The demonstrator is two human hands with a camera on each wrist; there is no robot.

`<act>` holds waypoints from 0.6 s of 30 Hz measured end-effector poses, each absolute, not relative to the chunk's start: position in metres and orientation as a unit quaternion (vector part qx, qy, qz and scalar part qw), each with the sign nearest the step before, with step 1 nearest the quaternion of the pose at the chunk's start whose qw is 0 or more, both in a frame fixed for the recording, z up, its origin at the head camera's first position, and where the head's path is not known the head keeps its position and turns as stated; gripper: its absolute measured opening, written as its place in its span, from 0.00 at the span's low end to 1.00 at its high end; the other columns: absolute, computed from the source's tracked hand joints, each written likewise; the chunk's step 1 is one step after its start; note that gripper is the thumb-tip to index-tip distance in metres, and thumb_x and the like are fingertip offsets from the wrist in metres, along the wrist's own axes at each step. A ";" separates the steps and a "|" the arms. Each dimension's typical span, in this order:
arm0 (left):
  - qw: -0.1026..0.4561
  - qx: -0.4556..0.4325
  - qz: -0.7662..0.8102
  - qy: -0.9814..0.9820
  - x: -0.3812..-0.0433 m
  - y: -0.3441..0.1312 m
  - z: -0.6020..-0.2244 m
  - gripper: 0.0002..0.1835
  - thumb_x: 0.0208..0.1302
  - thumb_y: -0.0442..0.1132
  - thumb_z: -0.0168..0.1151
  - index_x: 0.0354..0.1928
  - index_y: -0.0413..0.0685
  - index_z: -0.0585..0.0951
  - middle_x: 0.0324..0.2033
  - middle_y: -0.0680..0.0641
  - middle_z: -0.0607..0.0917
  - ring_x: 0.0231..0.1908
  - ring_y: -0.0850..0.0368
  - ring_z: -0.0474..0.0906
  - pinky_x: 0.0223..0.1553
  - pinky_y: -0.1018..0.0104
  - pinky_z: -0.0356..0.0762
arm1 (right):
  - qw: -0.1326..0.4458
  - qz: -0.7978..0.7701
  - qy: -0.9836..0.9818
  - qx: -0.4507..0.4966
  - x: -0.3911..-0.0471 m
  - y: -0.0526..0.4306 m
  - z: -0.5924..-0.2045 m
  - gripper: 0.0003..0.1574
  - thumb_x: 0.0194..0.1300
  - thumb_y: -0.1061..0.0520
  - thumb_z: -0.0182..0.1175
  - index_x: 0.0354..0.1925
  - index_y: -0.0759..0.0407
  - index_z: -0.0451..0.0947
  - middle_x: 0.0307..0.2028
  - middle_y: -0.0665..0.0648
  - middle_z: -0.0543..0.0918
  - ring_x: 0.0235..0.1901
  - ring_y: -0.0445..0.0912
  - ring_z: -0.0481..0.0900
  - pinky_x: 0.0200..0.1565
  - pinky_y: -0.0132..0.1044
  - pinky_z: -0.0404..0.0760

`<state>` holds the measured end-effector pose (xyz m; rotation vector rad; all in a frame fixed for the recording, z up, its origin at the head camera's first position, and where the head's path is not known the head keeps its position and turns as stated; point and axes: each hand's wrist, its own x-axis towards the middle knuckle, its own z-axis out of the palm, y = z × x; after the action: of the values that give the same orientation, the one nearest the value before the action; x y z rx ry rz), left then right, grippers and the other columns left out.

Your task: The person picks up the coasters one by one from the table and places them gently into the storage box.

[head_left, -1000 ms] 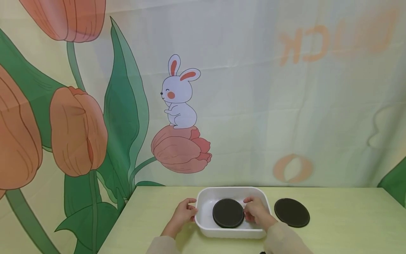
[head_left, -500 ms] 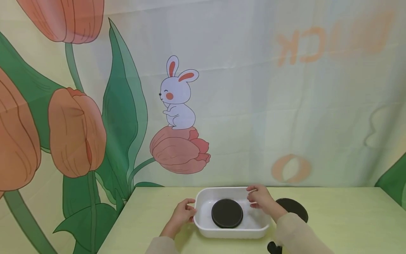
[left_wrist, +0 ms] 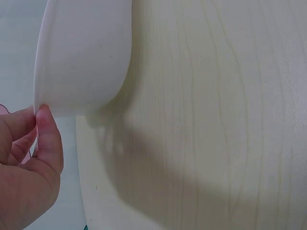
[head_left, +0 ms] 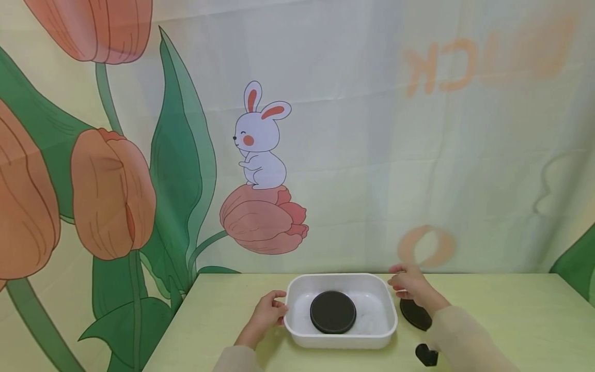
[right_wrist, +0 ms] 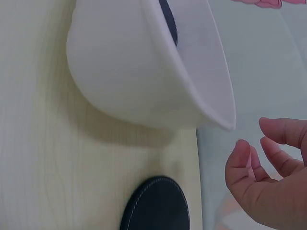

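While 2 hands (head_left: pixel 268 312) (head_left: pixel 412 285) flank it, the white tray (head_left: pixel 341 341) lies between.

1 disc (head_left: pixel 333 312) in tray (head_left: pixel 341 342); 2nd disc (head_left: pixel 413 315) right.

Bench (head_left: pixel 506 320) is pale yellow-green, wood grain visible in wrist views, far edge up against a printed cloth backdrop (head_left: pixel 344 139). Backdrop left: big orange tulips (head_left: pixel 113 196), green leaves (head_left: pixel 183 150), white cartoon rabbit (head_left: pixel 262 152) sitting on a pink tulip (head_left: pixel 257 222). Backdrop right: blurry reversed orange lettering (head_left: pixel 457 64), orange ring (head_left: pixel 446 248) lower down.
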<state>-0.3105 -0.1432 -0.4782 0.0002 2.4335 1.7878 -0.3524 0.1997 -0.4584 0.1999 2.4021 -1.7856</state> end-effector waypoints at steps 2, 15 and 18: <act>0.061 0.000 0.591 0.804 -0.311 -0.143 -0.479 0.20 0.58 0.26 0.52 0.53 0.34 0.67 0.27 0.47 0.72 0.24 0.59 0.70 0.24 0.72 0.75 | 0.072 -0.592 0.799 0.069 -0.352 0.207 -0.459 0.26 0.53 0.65 0.54 0.51 0.70 0.61 0.27 0.53 0.70 0.24 0.44 0.68 0.27 0.33 0.75; 0.060 -0.005 0.588 0.807 -0.313 -0.144 -0.482 0.20 0.57 0.26 0.52 0.53 0.34 0.67 0.27 0.47 0.73 0.23 0.60 0.69 0.23 0.72 0.75 | 0.078 -0.572 0.813 0.071 -0.344 0.240 -0.466 0.26 0.54 0.63 0.55 0.51 0.69 0.60 0.26 0.52 0.73 0.26 0.44 0.68 0.29 0.35 0.75; 0.060 -0.003 0.585 0.809 -0.313 -0.144 -0.482 0.20 0.57 0.26 0.52 0.53 0.34 0.67 0.27 0.46 0.73 0.23 0.60 0.70 0.23 0.72 0.75 | 0.081 -0.563 0.820 0.069 -0.343 0.248 -0.470 0.28 0.55 0.62 0.55 0.52 0.70 0.59 0.28 0.53 0.73 0.27 0.45 0.69 0.29 0.36 0.75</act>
<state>-0.3135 -0.1440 -0.4821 -0.0103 2.4478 1.7711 -0.3429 0.2485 -0.4702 0.2067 2.4512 -1.6822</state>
